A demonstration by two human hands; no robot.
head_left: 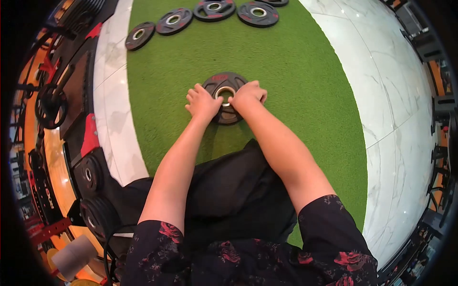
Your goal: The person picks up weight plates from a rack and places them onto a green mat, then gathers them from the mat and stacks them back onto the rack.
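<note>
A black weight plate (226,116) with red lettering and a metal ring round its centre hole is in front of me, over the green turf. My left hand (202,102) grips its left side, the thumb by the centre ring. On the opposite side my right hand (248,95) has its fingers curled round the rim, with the thumb also at the ring. Both hands hold the same plate. Green turf shows through the hole.
Several more weight plates (174,21) lie in a curved row at the far end of the green turf (296,95). White marble-like floor (372,86) borders it on both sides. At the left stand gym equipment, stored weight plates (99,217) and a paper roll (74,256).
</note>
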